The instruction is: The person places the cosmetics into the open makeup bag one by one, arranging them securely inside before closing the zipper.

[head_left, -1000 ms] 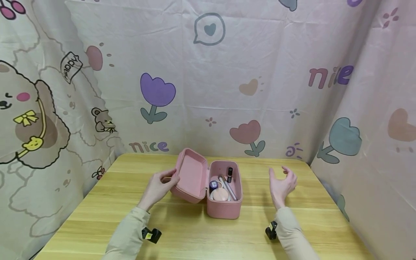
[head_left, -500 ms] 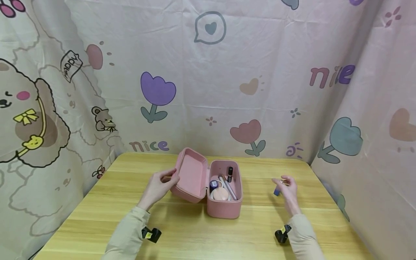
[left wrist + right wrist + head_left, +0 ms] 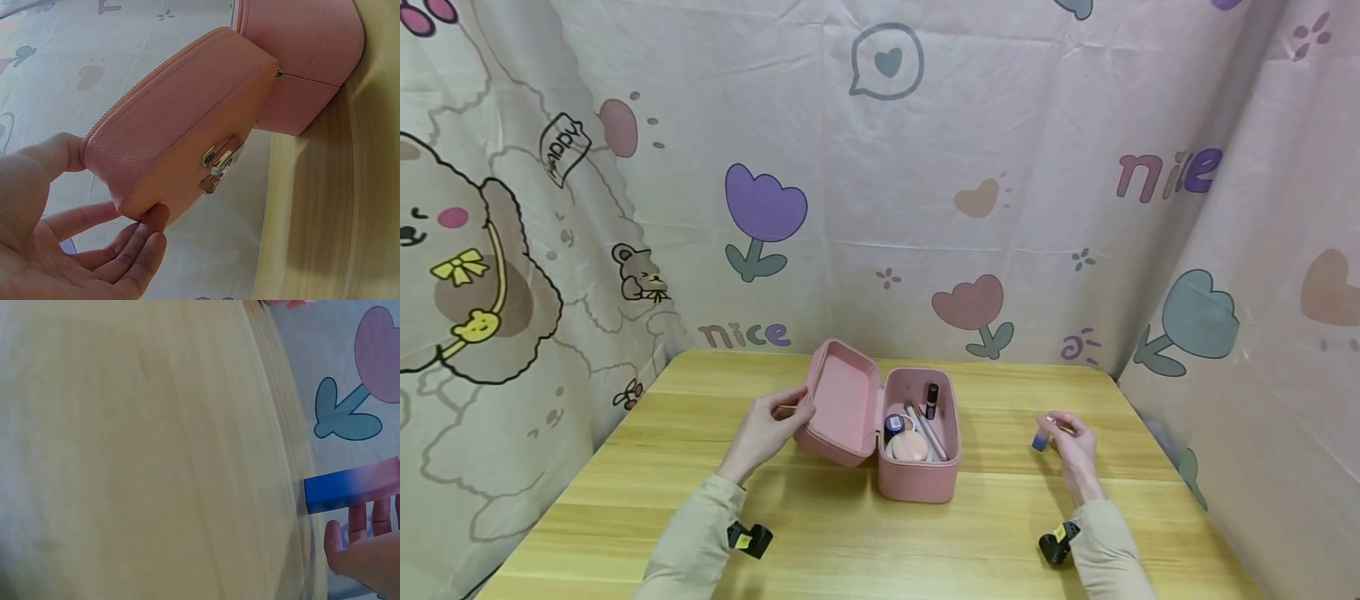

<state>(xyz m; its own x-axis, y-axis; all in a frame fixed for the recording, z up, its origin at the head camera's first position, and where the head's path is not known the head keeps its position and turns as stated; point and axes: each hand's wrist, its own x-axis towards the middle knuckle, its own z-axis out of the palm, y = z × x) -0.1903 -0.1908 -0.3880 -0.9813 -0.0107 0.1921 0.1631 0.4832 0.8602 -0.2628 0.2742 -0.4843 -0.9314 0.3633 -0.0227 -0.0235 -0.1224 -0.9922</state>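
Note:
A pink zippered cosmetic case (image 3: 917, 483) stands on the table with its lid (image 3: 842, 404) swung out to the left. My left hand (image 3: 767, 429) grips the lid's outer corner between thumb and fingers. In the left wrist view, a silver clasp (image 3: 219, 162) shows on the lid's outside. To the right of the case, my right hand (image 3: 1075, 446) pinches the upper end of a small square-sided tube (image 3: 347, 487), blue fading to pink. Whether its lower end touches the table, I cannot tell. Inside the case are a black-capped tube (image 3: 932, 400), slim sticks (image 3: 928, 431) and a round pale puff (image 3: 910, 447).
A small dark blue round jar (image 3: 893, 427) also lies in the case. The wooden table (image 3: 820, 550) extends around it on all sides. A patterned cloth (image 3: 880, 167) hangs behind the table and along both sides.
My right hand has turned, its fingers drawn together, and shifted lower and slightly right. The blue-and-pink tube has come into view beneath them. My left hand keeps its grip on the lid.

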